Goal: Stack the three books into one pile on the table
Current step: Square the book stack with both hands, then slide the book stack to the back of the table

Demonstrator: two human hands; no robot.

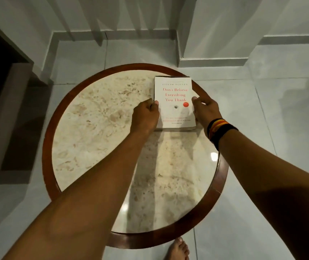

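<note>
A white book with red title lettering lies on top of a pile at the far right of the round marble table. Only dark edges of whatever lies under it show, so I cannot tell how many books are below. My left hand grips the pile's left edge, thumb on the cover. My right hand, with striped wristbands, holds the right edge, thumb on the cover.
The table has a dark wooden rim and a glossy top. It stands on grey floor tiles. A dark cabinet is at the left, white walls and skirting behind. A bare foot shows under the near rim.
</note>
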